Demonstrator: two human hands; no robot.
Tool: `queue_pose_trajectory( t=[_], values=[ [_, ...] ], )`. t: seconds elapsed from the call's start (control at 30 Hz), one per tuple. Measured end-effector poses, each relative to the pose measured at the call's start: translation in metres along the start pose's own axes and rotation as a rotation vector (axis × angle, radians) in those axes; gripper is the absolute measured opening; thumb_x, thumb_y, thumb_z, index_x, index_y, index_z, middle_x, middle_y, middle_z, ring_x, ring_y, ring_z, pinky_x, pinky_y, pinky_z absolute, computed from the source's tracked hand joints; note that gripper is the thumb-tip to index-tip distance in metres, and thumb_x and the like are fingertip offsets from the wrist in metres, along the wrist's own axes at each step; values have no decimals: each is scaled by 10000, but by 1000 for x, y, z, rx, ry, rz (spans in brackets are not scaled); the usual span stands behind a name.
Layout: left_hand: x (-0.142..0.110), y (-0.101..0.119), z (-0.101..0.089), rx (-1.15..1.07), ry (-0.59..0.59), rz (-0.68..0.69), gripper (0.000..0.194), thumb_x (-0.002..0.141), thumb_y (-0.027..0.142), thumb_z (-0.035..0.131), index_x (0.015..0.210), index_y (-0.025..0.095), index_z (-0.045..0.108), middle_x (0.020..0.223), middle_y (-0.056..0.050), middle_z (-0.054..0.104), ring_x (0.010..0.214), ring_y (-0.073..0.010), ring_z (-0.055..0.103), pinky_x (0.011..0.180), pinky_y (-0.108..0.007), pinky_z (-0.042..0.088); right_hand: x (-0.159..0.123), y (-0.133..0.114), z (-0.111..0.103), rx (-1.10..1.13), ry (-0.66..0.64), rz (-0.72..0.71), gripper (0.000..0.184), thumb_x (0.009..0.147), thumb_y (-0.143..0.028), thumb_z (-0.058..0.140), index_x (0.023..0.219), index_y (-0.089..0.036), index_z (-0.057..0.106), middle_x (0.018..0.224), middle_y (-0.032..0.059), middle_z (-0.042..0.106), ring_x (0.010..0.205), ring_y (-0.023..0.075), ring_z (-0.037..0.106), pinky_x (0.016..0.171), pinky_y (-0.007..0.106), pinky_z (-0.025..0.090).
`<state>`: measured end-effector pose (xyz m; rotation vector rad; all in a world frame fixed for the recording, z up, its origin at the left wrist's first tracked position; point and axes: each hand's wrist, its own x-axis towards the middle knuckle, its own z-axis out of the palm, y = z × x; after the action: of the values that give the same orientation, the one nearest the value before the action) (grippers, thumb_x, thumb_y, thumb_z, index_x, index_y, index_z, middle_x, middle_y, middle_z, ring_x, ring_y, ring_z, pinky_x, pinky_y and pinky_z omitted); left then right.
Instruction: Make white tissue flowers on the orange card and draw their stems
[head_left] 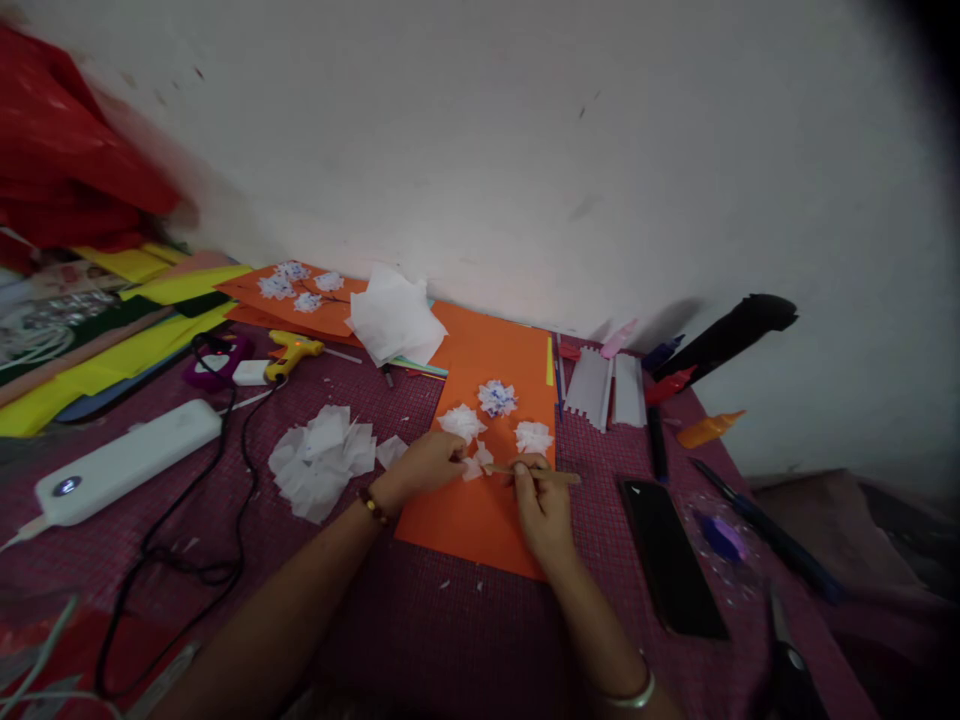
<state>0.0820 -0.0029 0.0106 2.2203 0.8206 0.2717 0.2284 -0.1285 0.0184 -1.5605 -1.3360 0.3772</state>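
My left hand (427, 465) is closed in a pinch on a small white tissue-paper flower (475, 462) lying on an orange paper sheet (480, 520). My right hand (541, 505) grips a thin wooden stick (559, 476) held level, its tip at the flower. Three other white tissue flowers sit on the sheet just beyond: one at the left (461, 421), one with blue marks (497, 398), one at the right (534, 436).
A heap of white tissue pieces (321, 460) lies left of my hands. Further left are a yellow glue gun (294, 350), a white power bank (124, 462) and black cables. A black phone (670, 570), pens and folded white paper strips (606, 388) lie on the right. The wall stands close behind.
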Motion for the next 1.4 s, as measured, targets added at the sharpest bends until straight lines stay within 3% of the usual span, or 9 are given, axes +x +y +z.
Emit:
queue_pose_trajectory(
  t=[0.37, 0.57, 0.63, 0.73, 0.9, 1.03, 1.17, 1.27, 1.4],
  values=[
    [1, 1, 4, 23, 66, 26, 223, 761, 358, 573, 654, 165, 550, 633, 20, 563, 577, -114, 464, 506, -227, 262, 1, -4, 6, -123, -130, -86, 270, 923, -244, 372, 845, -196, 626, 824, 41, 651, 743, 173, 624, 668, 266, 456],
    [0, 0, 1, -84, 55, 62, 99, 737, 237, 566, 786, 162, 609, 722, 4, 626, 648, -130, 542, 569, -217, 359, 1, -6, 6, -234, -177, -121, 244, 925, -235, 367, 900, -204, 608, 879, 51, 661, 808, 188, 636, 715, 277, 459],
    [0, -3, -2, -160, 78, 55, 152, 709, 139, 528, 839, 151, 606, 767, -9, 638, 676, -131, 558, 611, -218, 397, 0, -7, 5, -273, -173, -126, 241, 925, -235, 366, 905, -208, 604, 878, 50, 665, 797, 191, 638, 710, 279, 452],
    [-1, -6, -5, -192, 130, 26, 226, 670, 41, 447, 812, 140, 591, 779, -19, 631, 690, -127, 554, 638, -223, 412, 0, -9, 6, -335, -141, -110, 239, 923, -247, 370, 885, -218, 604, 833, 42, 675, 724, 190, 636, 660, 276, 439],
    [-1, -6, -4, -209, 166, -20, 241, 631, 21, 420, 761, 142, 583, 728, -2, 603, 653, -118, 518, 594, -216, 392, 4, -11, 8, -364, -114, -68, 270, 929, -269, 358, 818, -205, 595, 772, 50, 676, 663, 187, 633, 603, 268, 408],
    [-4, -6, -13, -250, 154, -49, 172, 656, 77, 430, 728, 139, 573, 618, 27, 546, 556, -98, 482, 505, -191, 360, 9, -8, 4, -221, -68, 40, 263, 923, -315, 379, 768, -198, 555, 677, 39, 647, 613, 176, 610, 570, 263, 403],
    [-19, -9, -44, -378, 233, -110, 138, 719, 197, 442, 776, 143, 556, 602, 41, 513, 519, -88, 468, 484, -186, 368, 12, 0, -3, 113, 136, 184, 236, 886, -396, 445, 798, -191, 523, 616, -6, 577, 519, 140, 538, 496, 243, 415],
    [-37, -16, -69, -446, 338, -180, 143, 728, 271, 478, 787, 153, 530, 583, 52, 488, 487, -89, 456, 474, -197, 374, 11, 7, -5, 352, 212, 293, 261, 845, -444, 504, 806, -186, 521, 596, -22, 557, 470, 115, 494, 436, 221, 392],
    [-64, -25, -83, -151, 337, -176, 144, 761, 275, 462, 748, 164, 552, 609, 26, 533, 555, -120, 494, 524, -224, 377, 11, 16, -4, 544, 242, 408, 298, 794, -475, 572, 770, -183, 521, 552, -40, 554, 414, 85, 459, 401, 197, 351]
  ],
)
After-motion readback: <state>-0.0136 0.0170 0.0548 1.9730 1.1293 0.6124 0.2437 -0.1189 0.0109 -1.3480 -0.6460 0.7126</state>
